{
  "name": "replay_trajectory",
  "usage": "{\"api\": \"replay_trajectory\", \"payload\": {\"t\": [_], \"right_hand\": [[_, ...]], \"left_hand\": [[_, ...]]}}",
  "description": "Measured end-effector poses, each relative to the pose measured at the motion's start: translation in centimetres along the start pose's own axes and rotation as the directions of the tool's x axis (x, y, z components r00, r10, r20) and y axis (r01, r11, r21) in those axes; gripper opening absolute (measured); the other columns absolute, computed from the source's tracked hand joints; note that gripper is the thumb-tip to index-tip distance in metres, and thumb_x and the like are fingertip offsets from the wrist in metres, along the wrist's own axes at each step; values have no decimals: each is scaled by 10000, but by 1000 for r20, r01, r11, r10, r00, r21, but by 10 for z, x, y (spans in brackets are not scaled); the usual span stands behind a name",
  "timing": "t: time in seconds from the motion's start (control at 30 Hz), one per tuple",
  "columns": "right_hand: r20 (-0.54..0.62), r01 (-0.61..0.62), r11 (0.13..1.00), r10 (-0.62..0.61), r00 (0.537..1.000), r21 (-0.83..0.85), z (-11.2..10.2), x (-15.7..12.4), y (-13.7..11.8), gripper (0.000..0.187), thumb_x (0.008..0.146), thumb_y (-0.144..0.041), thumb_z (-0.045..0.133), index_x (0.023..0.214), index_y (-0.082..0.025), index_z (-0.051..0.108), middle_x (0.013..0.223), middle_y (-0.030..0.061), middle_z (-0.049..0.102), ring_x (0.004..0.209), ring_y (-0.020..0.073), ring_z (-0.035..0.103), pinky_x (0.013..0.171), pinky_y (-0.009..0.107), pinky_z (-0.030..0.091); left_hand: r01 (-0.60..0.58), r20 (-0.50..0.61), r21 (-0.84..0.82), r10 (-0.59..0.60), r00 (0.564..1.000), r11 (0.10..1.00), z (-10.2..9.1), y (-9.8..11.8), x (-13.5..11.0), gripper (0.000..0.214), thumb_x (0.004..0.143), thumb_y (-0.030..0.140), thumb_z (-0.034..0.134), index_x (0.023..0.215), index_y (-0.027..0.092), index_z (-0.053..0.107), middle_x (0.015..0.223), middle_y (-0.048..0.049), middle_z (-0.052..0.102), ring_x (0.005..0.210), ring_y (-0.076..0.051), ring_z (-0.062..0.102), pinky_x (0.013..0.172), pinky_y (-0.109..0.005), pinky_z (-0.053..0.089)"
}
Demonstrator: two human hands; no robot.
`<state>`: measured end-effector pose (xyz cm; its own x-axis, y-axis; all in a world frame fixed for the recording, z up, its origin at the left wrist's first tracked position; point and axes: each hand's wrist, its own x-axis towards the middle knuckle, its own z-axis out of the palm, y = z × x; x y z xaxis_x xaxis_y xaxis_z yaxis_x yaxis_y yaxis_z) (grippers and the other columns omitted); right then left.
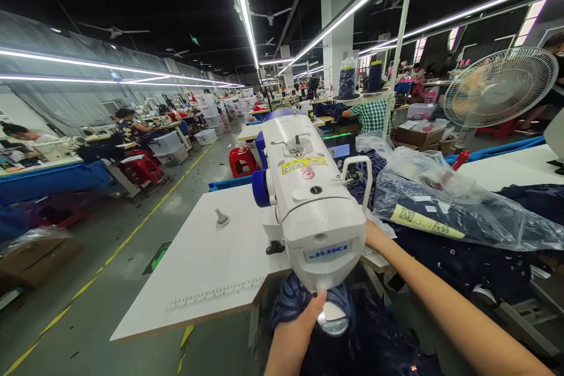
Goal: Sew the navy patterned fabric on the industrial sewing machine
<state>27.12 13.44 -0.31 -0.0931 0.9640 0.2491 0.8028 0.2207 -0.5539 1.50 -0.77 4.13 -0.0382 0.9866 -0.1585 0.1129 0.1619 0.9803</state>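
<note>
cloth point(286, 301) is under the machine point(324, 205) head, bunched about its lower end point(333, 322), so work looks underway, not finished; stitching hidden, can't say how much is done or left. left hand point(299, 329) holds cloth, thumb on top. right hand point(373, 234) mostly behind the head, can't tell its fingers

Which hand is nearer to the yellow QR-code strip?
Right. The right hand, partly hidden by the sewing machine, is left of the strip; the left hand, at dark fabric under the machine's front, is farther.
</note>
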Motion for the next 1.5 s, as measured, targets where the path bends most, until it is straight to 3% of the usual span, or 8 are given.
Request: {"api": "replay_trajectory", "payload": {"t": [0.5,0.67,0.8,0.93,1.17,1.3,1.4,1.5], "right_hand": [[-7,-91,987,93,996,133,-26,-8,-8,176,909,-220,542,1041,-163,642,1076,82,673,1000,231,622,903,430,473],[4,-109,953,112,994,284,-36,-33,-38,220,856,-263,494,902,-189,697,753,80,715,828,281,659,756,397,517],[112,-108,900,67,991,422,-35,-78,-77,242,822,-391,544,836,-202,695,664,22,675,629,197,620,579,304,517],[292,-242,711,54,955,660,-23,-113,-101,295,810,-462,608,864,-178,669,696,-5,611,586,123,528,501,223,437],[333,-277,636,34,942,720,-12,-116,-105,282,845,-433,595,919,-163,619,748,-5,596,631,113,503,537,211,419],[217,-148,778,15,976,610,-10,-119,-108,213,884,-384,533,907,-186,606,798,28,641,708,162,593,594,249,477],[-3,115,932,-121,993,344,-7,-124,-106,153,922,-264,478,938,-226,625,866,47,662,745,171,623,640,264,503],[-198,449,893,-432,880,45,-3,-128,-103,229,937,-158,455,1078,-249,612,954,61,669,834,177,638,724,282,520]], "left_hand": [[-37,30,-59,39,999,998,3,2,-2,434,729,408,705,1114,213,663,1134,-66,696,1075,-271,620,986,-418,456],[-68,63,-36,70,996,997,0,-3,-2,406,774,411,667,1125,206,650,1131,-78,695,1083,-262,619,996,-422,450],[-97,111,31,93,989,995,-2,1,-1,374,781,413,656,1082,192,670,1098,-81,706,1125,-273,591,1016,-428,431],[-147,126,79,136,983,986,-2,4,2,342,795,400,637,1061,191,679,997,-79,734,1090,-275,606,1001,-438,434],[-161,126,158,142,982,974,-3,-1,4,327,792,409,632,1043,206,684,972,-78,738,1041,-278,635,938,-423,476],[-170,109,175,153,982,970,-3,-8,7,343,778,418,641,1052,216,677,1009,-84,730,1042,-285,637,924,-420,482],[-168,38,212,163,986,963,-2,-12,8,377,752,450,652,1048,219,678,1000,-95,729,1061,-307,617,935,-443,463],[-143,13,215,144,989,966,-1,-10,7,352,729,440,673,1006,225,696,956,-86,736,1054,-309,614,939,-443,457]]}}
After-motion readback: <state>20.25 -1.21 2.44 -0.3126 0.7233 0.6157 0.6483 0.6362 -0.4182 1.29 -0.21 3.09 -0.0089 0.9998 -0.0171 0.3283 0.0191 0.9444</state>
